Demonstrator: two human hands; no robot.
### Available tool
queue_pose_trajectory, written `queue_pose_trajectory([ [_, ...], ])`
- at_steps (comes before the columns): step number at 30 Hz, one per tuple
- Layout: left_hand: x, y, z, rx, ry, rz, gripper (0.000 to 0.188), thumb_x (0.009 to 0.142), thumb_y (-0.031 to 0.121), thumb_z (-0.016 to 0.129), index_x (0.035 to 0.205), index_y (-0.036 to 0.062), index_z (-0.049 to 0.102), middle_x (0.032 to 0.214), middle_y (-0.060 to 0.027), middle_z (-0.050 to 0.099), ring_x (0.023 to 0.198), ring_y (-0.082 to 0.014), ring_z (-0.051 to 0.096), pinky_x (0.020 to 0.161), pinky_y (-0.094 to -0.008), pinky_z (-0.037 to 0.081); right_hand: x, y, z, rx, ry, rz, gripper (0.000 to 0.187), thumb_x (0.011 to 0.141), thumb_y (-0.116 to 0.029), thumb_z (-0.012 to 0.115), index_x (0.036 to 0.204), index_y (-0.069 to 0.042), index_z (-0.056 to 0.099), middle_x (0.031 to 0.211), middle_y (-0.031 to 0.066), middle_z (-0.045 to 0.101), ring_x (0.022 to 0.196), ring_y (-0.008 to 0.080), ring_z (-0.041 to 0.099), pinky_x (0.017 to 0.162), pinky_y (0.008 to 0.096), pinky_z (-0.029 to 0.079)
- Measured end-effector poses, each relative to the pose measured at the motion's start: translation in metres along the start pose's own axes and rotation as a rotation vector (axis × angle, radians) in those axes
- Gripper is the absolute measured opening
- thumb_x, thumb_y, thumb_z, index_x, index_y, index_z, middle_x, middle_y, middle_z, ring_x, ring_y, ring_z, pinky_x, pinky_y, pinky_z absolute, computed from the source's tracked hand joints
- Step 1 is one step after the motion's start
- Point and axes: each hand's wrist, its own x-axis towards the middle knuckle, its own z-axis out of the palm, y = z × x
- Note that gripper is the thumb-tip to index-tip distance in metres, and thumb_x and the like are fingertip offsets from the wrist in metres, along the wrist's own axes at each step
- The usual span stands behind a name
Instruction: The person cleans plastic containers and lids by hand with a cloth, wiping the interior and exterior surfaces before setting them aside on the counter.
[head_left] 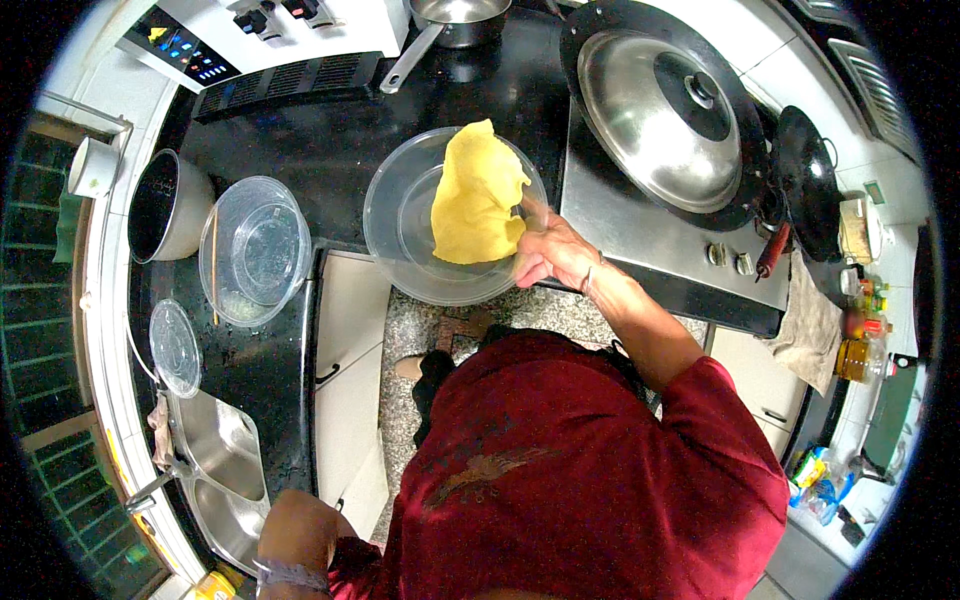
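Observation:
My right hand [558, 252] is closed at the right edge of a soft yellow cloth [475, 200]. The cloth spreads, crumpled, over a wide clear plastic bowl [395, 215], and some fingers are blurred or hidden behind the cloth and bowl rim. The bowl's near side juts past the counter's front edge, above the floor. Whether the hand also grips the rim, I cannot tell. At the lower left my left arm [300, 530] shows bent, with a band near the wrist; the hand itself is out of the picture.
Right of the bowl, a wok with a domed steel lid [665, 120] sits on the stove [640, 240]. A saucepan [462, 20] stands behind. Leftward are another clear bowl [255, 250] with a stick, a pot [195, 210], a clear lid [175, 348] and a double sink [225, 440].

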Motion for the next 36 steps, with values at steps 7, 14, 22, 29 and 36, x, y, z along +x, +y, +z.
queue_pose_trajectory([
  [7,-0.044,0.001,-0.051,0.178,0.157,-0.714,0.014,0.096,0.016,0.051,0.086,0.0063,0.052,0.080,-0.0057,0.047,0.070,-0.0173,0.047,0.071,-0.0301,0.045,0.003,0.002,0.003,-0.042,0.029,-0.032,0.084,0.083,-0.008,0.057,0.155,-0.011,0.014,0.093,0.0173,0.066,0.064,0.0237,0.068,0.059,0.0370,0.061],
  [14,-0.186,0.017,-0.086,-0.934,0.906,-2.120,0.057,0.100,0.039,0.050,0.133,-0.0079,0.049,0.139,-0.0247,0.050,0.128,-0.0373,0.050,0.112,-0.0515,0.037,0.005,0.007,-0.003,-0.001,0.043,-0.020,0.077,0.086,-0.004,0.054,0.154,-0.010,0.017,0.080,0.0093,0.064,0.057,0.0197,0.066,0.054,0.0358,0.062],
  [22,-0.205,0.038,-0.090,-0.857,1.069,-2.199,0.056,0.101,0.038,0.046,0.135,-0.0066,0.047,0.141,-0.0236,0.048,0.133,-0.0375,0.045,0.114,-0.0525,0.034,0.011,0.008,-0.008,-0.027,-0.030,-0.002,0.079,0.084,-0.004,0.053,0.154,-0.015,0.017,0.083,0.0113,0.067,0.060,0.0208,0.067,0.052,0.0355,0.061],
  [29,-0.211,0.044,-0.095,-0.955,1.159,-2.190,0.062,0.103,0.045,0.037,0.135,-0.0062,0.048,0.139,-0.0236,0.051,0.132,-0.0372,0.047,0.113,-0.0513,0.034,0.011,0.009,-0.006,-0.014,-0.056,-0.017,0.076,0.084,0.000,0.049,0.153,-0.015,0.020,0.087,0.0128,0.067,0.062,0.0210,0.069,0.052,0.0348,0.062],
  [36,-0.220,0.054,-0.090,-0.646,0.719,-2.285,0.038,0.100,0.032,0.053,0.113,-0.0025,0.062,0.120,-0.0192,0.065,0.108,-0.0321,0.063,0.100,-0.0475,0.048,0.005,0.012,-0.006,-0.014,0.033,0.020,0.078,0.085,-0.002,0.051,0.154,-0.014,0.016,0.092,0.0145,0.066,0.060,0.0228,0.067,0.052,0.0362,0.061],
])
